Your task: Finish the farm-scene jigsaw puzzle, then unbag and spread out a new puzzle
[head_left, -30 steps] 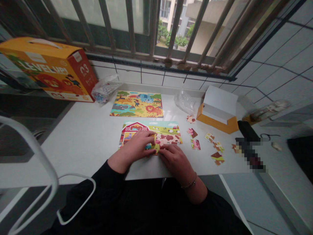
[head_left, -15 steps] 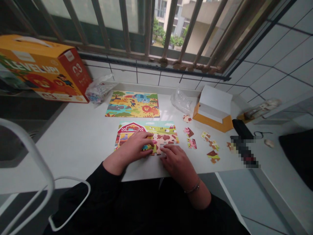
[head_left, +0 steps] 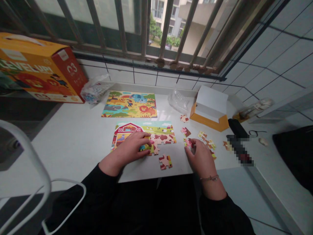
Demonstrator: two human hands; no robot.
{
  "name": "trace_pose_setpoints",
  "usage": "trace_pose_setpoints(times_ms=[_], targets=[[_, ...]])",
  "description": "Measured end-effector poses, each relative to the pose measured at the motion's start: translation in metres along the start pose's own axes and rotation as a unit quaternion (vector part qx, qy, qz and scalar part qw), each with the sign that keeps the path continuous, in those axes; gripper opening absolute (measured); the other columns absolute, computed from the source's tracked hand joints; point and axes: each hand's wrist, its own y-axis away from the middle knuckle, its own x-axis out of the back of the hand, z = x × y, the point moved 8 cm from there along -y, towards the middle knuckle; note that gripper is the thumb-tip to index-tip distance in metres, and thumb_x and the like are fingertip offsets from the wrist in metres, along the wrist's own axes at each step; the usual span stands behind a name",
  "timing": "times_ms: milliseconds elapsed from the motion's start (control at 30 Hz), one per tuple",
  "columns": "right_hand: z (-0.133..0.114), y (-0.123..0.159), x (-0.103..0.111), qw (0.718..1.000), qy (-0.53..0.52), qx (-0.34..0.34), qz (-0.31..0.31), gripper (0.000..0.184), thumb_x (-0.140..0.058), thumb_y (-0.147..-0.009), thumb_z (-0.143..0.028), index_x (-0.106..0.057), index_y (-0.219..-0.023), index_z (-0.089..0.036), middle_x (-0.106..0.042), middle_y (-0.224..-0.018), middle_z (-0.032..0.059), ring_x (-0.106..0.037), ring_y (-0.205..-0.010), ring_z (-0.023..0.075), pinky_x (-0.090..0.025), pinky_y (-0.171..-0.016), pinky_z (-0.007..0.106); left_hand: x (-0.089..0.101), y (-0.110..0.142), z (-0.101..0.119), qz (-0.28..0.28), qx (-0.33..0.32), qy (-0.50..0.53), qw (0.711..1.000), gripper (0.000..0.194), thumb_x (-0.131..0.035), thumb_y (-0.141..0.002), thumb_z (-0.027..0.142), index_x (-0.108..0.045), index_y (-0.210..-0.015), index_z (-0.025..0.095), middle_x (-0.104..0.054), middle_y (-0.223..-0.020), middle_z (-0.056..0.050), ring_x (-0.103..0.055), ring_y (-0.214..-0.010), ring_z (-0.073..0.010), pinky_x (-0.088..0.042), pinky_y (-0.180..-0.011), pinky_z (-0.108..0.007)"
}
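**Grip, left hand [head_left: 127,148]:** palm down, fingers curved over a yellow puzzle piece [head_left: 148,147] at the edge of the farm puzzle; open or closed on it, cannot tell.
**Grip, right hand [head_left: 200,155]:** closed, thumb and forefinger pinching a pink puzzle piece [head_left: 188,142].
**Clock reference:** centre of the farm puzzle [head_left: 161,129], 12 toward the window bars [head_left: 144,26].
**Farm puzzle:** flat on the white table [head_left: 73,156], lower right part unfilled.
**Single loose piece [head_left: 165,162]:** 5 o'clock, just below the farm puzzle, not touching.
**Scattered pieces [head_left: 207,143]:** 3 o'clock, just past the right hand, partly touching one another.
**Jungle puzzle [head_left: 129,104]:** 12 o'clock, complete, near the far table edge.
**Orange box [head_left: 210,122]:** 2 o'clock, lid open.
**Clear plastic bag [head_left: 179,100]:** 1 o'clock, just beside the orange box.
**Game box [head_left: 41,70]:** 10 o'clock, "LEVEL UP" printed on its side.
**Blurred object [head_left: 239,150]:** 3 o'clock, too blurred to identify.
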Motion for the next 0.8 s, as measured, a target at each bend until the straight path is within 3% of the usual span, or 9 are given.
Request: trace_pose_setpoints(times_ms=[167, 267, 400, 467, 567, 800], targets=[[-0.009, 0.007, 0.004, 1.0, 0.002, 0.015, 0.016, 0.033, -0.062, -0.102, -0.034, -0.069, -0.129, -0.015, -0.076, -0.123, 0.0193, -0.069, -0.113, 0.0376, -0.056, -0.104, 0.057, 0.0, 0.0, 0.0, 0.003, -0.005, 0.004, 1.0, 0.016, -0.078, -0.098, 0.036, -0.08, -0.112, 0.028, -0.069, -0.149, -0.01, -0.064, -0.135, -0.0353, -0.05, -0.117, -0.058], [-0.029, 0.017, 0.011, 0.996, -0.038, 0.074, 0.03, 0.028, -0.062, -0.105, -0.031, -0.07, -0.129, -0.019, -0.075, -0.127, 0.0183, -0.069, -0.12, 0.0369, -0.056, -0.107, 0.058, -0.001, -0.001, -0.001, 0.002, -0.005, 0.004, 1.0, 0.017, -0.077, -0.098, 0.036, -0.08, -0.112, 0.029, -0.069, -0.149, -0.01, -0.064, -0.136, -0.0357, -0.05, -0.117, -0.059], [-0.071, 0.034, 0.007, 0.962, -0.164, 0.208, -0.069, 0.031, -0.072, -0.104, -0.029, -0.071, -0.134, -0.025, -0.076, -0.138, 0.0129, -0.07, -0.13, 0.0314, -0.058, -0.112, 0.053, -0.002, -0.001, -0.002, -0.003, -0.001, -0.007, 1.0, 0.017, -0.079, -0.097, 0.035, -0.079, -0.113, 0.028, -0.068, -0.15, -0.01, -0.063, -0.137, -0.0354, -0.05, -0.117, -0.059], [-0.084, 0.041, 0.001, 0.943, -0.194, 0.242, -0.124, 0.037, -0.076, -0.101, -0.026, -0.07, -0.138, -0.028, -0.076, -0.142, 0.0106, -0.071, -0.131, 0.0293, -0.059, -0.111, 0.051, -0.003, -0.001, -0.002, -0.005, 0.001, -0.013, 1.0, 0.017, -0.08, -0.097, 0.034, -0.079, -0.112, 0.028, -0.068, -0.15, -0.01, -0.063, -0.138, -0.035, -0.049, -0.117, -0.058], [-0.088, 0.043, -0.007, 0.934, -0.194, 0.251, -0.164, 0.039, -0.08, -0.099, -0.023, -0.071, -0.136, -0.029, -0.079, -0.134, 0.0081, -0.074, -0.123, 0.0281, -0.061, -0.107, 0.051, -0.003, -0.001, -0.002, -0.006, 0.002, -0.014, 1.0, 0.016, -0.08, -0.097, 0.034, -0.078, -0.112, 0.028, -0.068, -0.15, -0.01, -0.063, -0.137, -0.0343, -0.049, -0.117, -0.057], [-0.081, 0.036, -0.011, 0.939, -0.187, 0.247, -0.152, 0.042, -0.081, -0.099, -0.023, -0.072, -0.139, -0.03, -0.076, -0.13, 0.0102, -0.073, -0.119, 0.0285, -0.064, -0.101, 0.049, -0.004, 0.0, -0.003, -0.003, 0.001, -0.015, 1.0, 0.017, -0.08, -0.096, 0.034, -0.078, -0.112, 0.028, -0.068, -0.151, -0.01, -0.064, -0.137, -0.0348, -0.049, -0.117, -0.058]])
